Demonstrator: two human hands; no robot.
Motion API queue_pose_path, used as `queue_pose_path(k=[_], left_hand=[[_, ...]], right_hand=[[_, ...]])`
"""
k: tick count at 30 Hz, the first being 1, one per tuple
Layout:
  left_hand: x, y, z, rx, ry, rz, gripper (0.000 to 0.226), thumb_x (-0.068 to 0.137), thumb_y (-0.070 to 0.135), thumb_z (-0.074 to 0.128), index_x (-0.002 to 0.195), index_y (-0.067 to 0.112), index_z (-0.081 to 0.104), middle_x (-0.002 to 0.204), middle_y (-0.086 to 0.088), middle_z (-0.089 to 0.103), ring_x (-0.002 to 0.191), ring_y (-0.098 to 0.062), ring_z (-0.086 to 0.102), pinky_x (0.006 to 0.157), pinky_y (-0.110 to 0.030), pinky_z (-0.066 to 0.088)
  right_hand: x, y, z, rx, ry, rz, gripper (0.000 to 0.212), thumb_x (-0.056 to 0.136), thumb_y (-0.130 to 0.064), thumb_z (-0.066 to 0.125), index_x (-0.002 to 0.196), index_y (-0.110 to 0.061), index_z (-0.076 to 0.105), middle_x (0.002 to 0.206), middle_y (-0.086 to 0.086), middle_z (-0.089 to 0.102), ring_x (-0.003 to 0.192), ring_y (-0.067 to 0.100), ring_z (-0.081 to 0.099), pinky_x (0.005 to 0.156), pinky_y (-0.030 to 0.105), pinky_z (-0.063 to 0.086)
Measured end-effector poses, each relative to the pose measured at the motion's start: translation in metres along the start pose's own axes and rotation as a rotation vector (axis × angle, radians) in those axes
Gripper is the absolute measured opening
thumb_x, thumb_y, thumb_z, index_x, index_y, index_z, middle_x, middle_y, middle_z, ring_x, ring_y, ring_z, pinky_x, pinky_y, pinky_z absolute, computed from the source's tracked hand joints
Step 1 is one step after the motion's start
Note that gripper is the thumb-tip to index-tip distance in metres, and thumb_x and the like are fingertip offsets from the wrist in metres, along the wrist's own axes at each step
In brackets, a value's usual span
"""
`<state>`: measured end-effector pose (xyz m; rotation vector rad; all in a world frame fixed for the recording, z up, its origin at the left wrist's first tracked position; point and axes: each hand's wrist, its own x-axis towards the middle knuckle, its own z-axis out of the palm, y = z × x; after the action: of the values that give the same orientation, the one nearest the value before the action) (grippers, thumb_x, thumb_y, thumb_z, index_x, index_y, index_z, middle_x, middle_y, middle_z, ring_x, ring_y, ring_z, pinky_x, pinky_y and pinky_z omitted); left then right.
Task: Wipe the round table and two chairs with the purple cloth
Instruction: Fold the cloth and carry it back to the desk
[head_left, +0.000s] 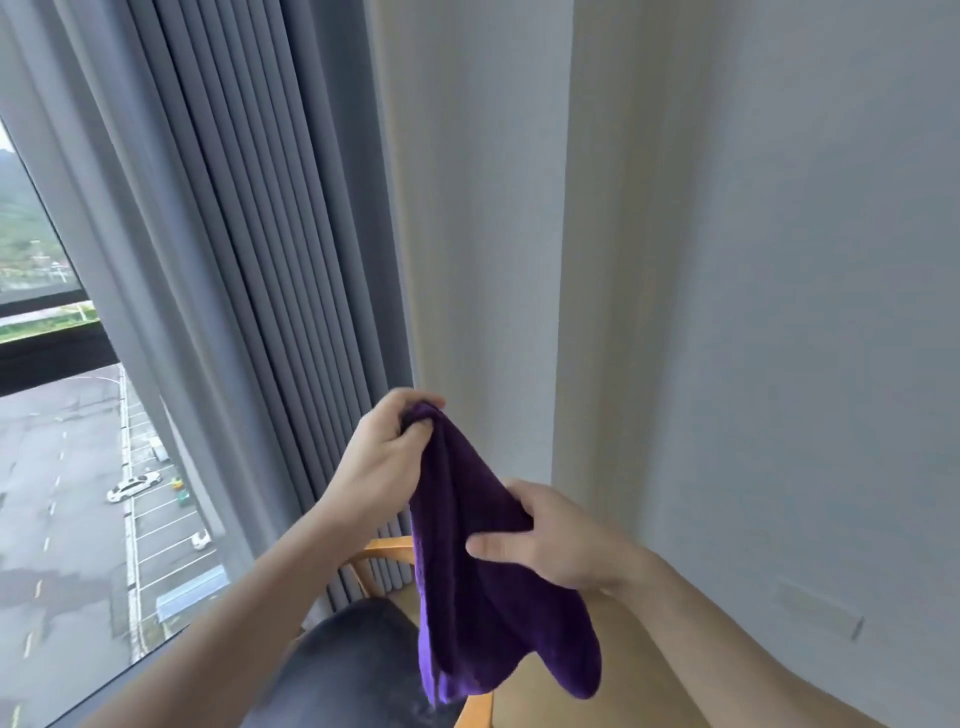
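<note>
Purple cloth (467, 561) hangs in the air between our hands, above a chair (363, 670) with a dark seat and wooden frame. Our left hand (384, 457) pinches its top edge; our right hand (550, 545) has its grip clamped on the middle, likely to fold it into a pad. No worktop is in view.

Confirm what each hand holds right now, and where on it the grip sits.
Both hold the purple cloth. The left hand pinches its bunched top end; the right hand grips its right edge, midway down. The rest hangs free.
</note>
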<state>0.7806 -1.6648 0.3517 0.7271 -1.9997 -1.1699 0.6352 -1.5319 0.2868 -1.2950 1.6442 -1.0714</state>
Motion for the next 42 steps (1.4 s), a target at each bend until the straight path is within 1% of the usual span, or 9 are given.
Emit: queue_pose_path(k=[3,7,13,20,26,31,35,39,42], left_hand=[[0.007,-0.005,-0.018,-0.083,-0.226,-0.033,0.047,0.108,0.002,0.036,0.114,0.035,0.069,0.094,-0.009,0.069,0.082,-0.024,0.070,0.070,-0.040,0.061],[0.014,-0.019,-0.040,-0.115,-0.433,-0.103,0.044,0.107,0.000,0.031,0.099,0.013,0.072,0.099,-0.009,0.073,0.084,-0.024,0.073,0.065,-0.035,0.060],[0.026,-0.019,-0.046,-0.010,-0.306,-0.010,0.037,0.090,0.043,0.071,0.065,0.027,0.049,0.064,0.006,0.049,0.058,-0.008,0.050,0.054,-0.022,0.045],[0.041,0.026,-0.062,-0.117,-0.363,0.208,0.045,0.093,-0.001,0.068,0.066,0.028,0.049,0.064,0.005,0.054,0.056,-0.008,0.054,0.050,-0.017,0.047],[0.059,0.037,-0.053,-0.032,-0.260,0.100,0.041,0.094,-0.009,0.062,0.069,0.018,0.044,0.067,-0.008,0.049,0.059,-0.022,0.054,0.051,-0.027,0.057],[0.063,0.032,-0.059,-0.118,-0.313,0.058,0.039,0.094,-0.010,0.061,0.072,0.022,0.056,0.071,-0.002,0.063,0.062,-0.015,0.067,0.055,-0.028,0.059],[0.063,0.048,-0.044,-0.339,-0.459,-0.014,0.032,0.093,-0.013,0.055,0.092,0.018,0.064,0.082,-0.006,0.068,0.066,-0.020,0.071,0.057,-0.033,0.061],[0.050,0.061,0.002,-0.505,-0.626,-0.077,0.038,0.081,-0.011,0.058,0.100,0.018,0.073,0.087,-0.015,0.069,0.065,-0.022,0.070,0.053,-0.034,0.059],[0.024,0.076,0.045,-0.561,-0.707,-0.076,0.044,0.088,-0.019,0.046,0.094,0.014,0.074,0.087,-0.017,0.070,0.065,-0.024,0.069,0.054,-0.036,0.060]], right_hand=[[-0.006,0.010,-0.017,-0.213,0.145,0.066,0.010,0.095,-0.026,0.069,0.100,-0.019,0.074,0.096,0.002,0.078,0.090,0.021,0.075,0.089,0.048,0.059],[-0.015,-0.006,-0.052,-0.408,0.238,0.117,0.033,0.098,-0.038,0.066,0.071,-0.020,0.060,0.069,-0.003,0.062,0.067,0.016,0.059,0.068,0.039,0.048],[-0.017,-0.052,-0.079,-0.704,0.262,0.057,0.046,0.087,-0.057,0.071,0.072,-0.017,0.055,0.069,-0.005,0.057,0.062,0.015,0.051,0.061,0.032,0.041],[-0.051,-0.093,-0.151,-0.700,0.056,0.112,0.024,0.088,-0.039,0.077,0.082,-0.018,0.066,0.072,-0.011,0.070,0.064,0.002,0.064,0.057,0.018,0.048],[-0.042,-0.076,-0.177,-0.605,0.225,0.097,0.010,0.100,-0.027,0.064,0.097,-0.019,0.060,0.090,-0.003,0.074,0.078,0.014,0.068,0.070,0.026,0.051],[-0.054,-0.073,-0.185,-0.667,0.387,0.124,0.047,0.096,-0.055,0.061,0.069,-0.017,0.061,0.058,-0.005,0.056,0.052,0.018,0.052,0.051,0.032,0.043],[-0.088,-0.084,-0.180,-0.378,0.329,0.288,0.055,0.100,-0.052,0.058,0.055,-0.022,0.069,0.051,0.001,0.055,0.043,0.021,0.051,0.044,0.025,0.040],[-0.128,-0.087,-0.154,0.491,0.272,0.278,0.026,0.096,-0.019,0.056,0.099,0.002,0.073,0.089,0.015,0.075,0.073,0.023,0.074,0.064,0.031,0.060],[-0.155,-0.086,-0.128,0.768,0.408,0.172,0.023,0.101,-0.008,0.047,0.105,0.003,0.067,0.090,0.013,0.073,0.075,0.019,0.074,0.070,0.029,0.062]])
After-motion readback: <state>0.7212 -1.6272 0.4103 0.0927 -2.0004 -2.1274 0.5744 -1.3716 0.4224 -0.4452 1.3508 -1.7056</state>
